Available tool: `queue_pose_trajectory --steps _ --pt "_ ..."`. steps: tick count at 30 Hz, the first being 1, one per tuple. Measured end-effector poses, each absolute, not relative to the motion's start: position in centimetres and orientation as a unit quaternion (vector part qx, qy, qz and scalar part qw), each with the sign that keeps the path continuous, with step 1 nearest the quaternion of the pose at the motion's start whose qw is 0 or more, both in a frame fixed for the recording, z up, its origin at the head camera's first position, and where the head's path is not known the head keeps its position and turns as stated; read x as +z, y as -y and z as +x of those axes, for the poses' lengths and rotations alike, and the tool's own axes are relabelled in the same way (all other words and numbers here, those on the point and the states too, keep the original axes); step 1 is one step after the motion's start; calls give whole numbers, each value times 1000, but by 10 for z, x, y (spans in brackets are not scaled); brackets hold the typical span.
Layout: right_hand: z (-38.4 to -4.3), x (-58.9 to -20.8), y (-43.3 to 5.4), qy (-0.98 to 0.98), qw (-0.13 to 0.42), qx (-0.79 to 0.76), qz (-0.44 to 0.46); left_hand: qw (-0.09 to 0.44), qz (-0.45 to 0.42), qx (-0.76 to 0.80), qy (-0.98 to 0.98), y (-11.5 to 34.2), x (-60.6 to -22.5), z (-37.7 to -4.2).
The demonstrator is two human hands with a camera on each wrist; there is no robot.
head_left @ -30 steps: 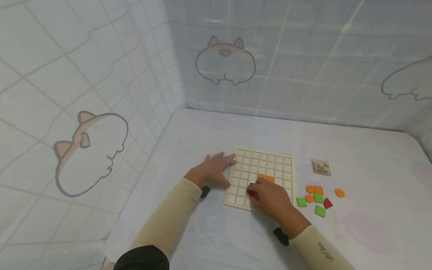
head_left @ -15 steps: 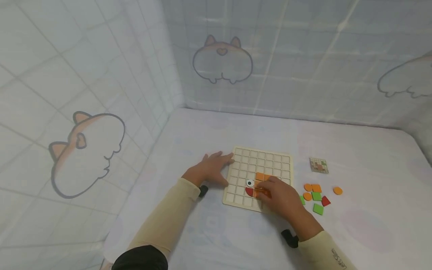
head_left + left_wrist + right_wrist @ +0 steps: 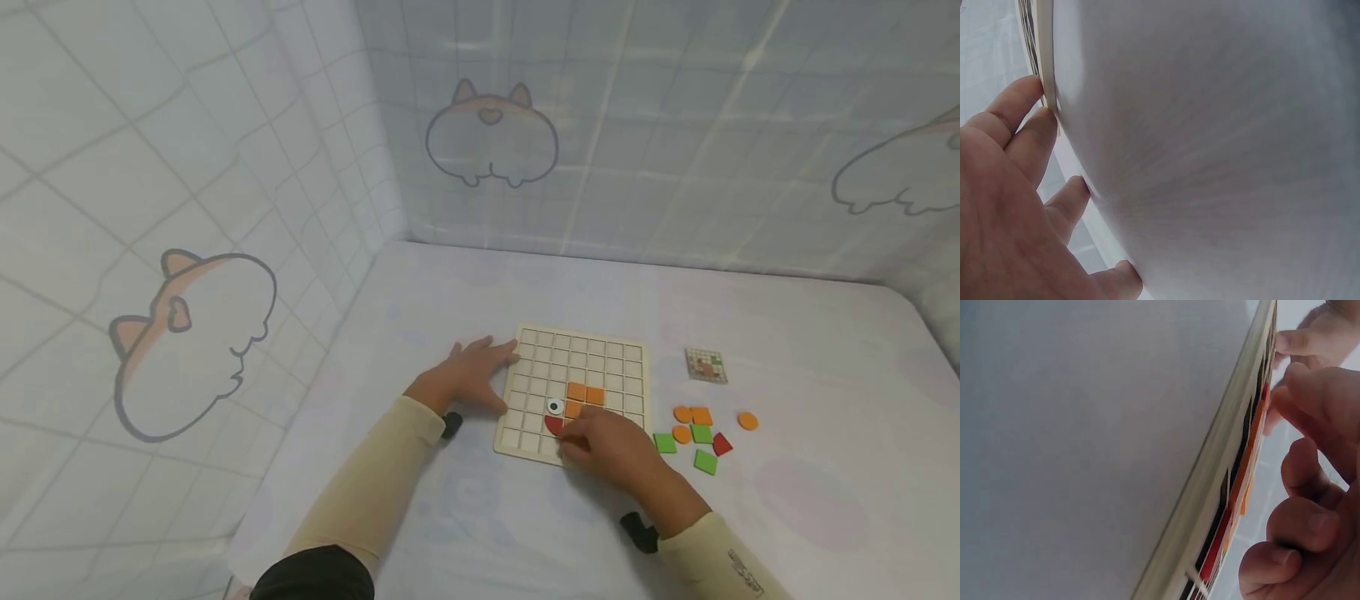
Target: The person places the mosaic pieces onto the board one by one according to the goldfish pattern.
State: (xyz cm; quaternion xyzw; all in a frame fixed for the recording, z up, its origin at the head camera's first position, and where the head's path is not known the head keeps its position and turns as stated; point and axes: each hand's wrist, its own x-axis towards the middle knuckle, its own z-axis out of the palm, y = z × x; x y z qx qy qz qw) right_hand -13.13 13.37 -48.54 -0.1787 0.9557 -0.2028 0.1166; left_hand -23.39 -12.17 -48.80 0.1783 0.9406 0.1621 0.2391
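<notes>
More of the orange squares [image 3: 576, 391] shows since the right hand [image 3: 615, 446] slid nearer the person.
The left hand [image 3: 474, 375] touches the left edge of the board [image 3: 558, 354], its grip spread. A white eye piece [image 3: 555, 406] sits above a red piece [image 3: 552, 424]; the right fingertips bend just beside it, and I cannot tell whether that grip holds anything. Loose tiles [image 3: 665, 443] beyond suggest work part done.

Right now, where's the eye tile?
In the head view, the eye is on the board, just above a red piece and left of orange squares.
</notes>
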Motion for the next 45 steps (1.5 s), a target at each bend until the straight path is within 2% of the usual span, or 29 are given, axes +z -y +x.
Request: queue_pose_trajectory --steps 5,14,22,31,45 --pt "-127 -483 -159 -958 107 -238 -122 239 179 162 -941 121 -488 -234" --pt "-124 -478 -237 -967 80 -240 -26 242 169 166 -941 122 -487 -233" --pt "-119 -479 -280 -970 110 -207 57 243 167 162 -942 123 -487 -233" --pt "-118 -486 -299 -967 139 -195 83 245 161 167 -942 124 -487 -233" --pt "-125 -487 -295 -964 151 -200 84 242 168 168 -941 123 -491 -235"
